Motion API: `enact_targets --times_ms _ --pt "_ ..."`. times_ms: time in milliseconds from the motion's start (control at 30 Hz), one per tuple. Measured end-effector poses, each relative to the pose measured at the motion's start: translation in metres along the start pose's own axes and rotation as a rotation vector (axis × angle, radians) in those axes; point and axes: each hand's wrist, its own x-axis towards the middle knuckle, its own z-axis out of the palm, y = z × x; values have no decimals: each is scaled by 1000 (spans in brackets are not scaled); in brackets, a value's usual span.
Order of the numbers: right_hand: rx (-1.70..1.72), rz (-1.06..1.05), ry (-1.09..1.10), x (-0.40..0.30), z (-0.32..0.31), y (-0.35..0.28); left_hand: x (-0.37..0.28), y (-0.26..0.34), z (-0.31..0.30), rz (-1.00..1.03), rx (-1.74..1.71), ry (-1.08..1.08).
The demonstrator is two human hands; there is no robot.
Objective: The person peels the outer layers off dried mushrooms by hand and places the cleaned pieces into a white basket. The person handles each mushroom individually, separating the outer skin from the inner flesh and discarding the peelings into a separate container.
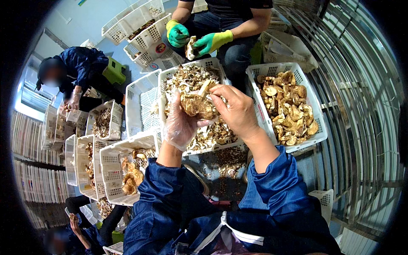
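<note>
A large dried-looking brown mushroom (197, 105) with a pale stem is held in front of me, gill side showing. My left hand (181, 124), in a clear plastic glove, cradles it from below and the left. The bare fingers of my right hand (236, 110) pinch at the stem from the right; whether they also hold a small tool is hidden. Beneath both hands stands a white plastic crate (194, 152) full of pale and brown mushroom trimmings (212, 137). A second white crate (321, 127), to the right, holds whole brown mushrooms (291, 110).
Across from me, a person's green-and-yellow gloved hands (210, 41) hold a mushroom piece (191, 47). Two more people work at the left. Another white crate (134, 95) and a mushroom crate (110, 178) stand left. Metal racks (357, 105) line the right. Scraps (231, 162) litter the floor.
</note>
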Motion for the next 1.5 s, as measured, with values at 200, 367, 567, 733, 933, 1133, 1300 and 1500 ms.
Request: enact_targets --times_ms 200,367,567,733,933,1133,1300,1500 --pt "-58 -94 70 3 -2 -8 1 -1 -6 22 42 34" --pt "-57 -22 59 5 -5 2 -2 0 4 12 86 62" --pt "-60 -114 83 6 -5 2 3 0 -6 20 93 -8" --pt "-40 -23 68 8 -6 2 2 -2 -11 11 129 8" --pt "44 191 57 6 -8 -4 1 2 -8 -59 9 -5" --pt "-53 -9 79 4 -6 -2 5 5 -16 -80 -135 -11" --pt "-163 -132 20 5 1 -2 1 3 -4 -102 -64 -20" --pt "-84 -11 92 9 -5 4 3 3 -14 -111 -107 -92"
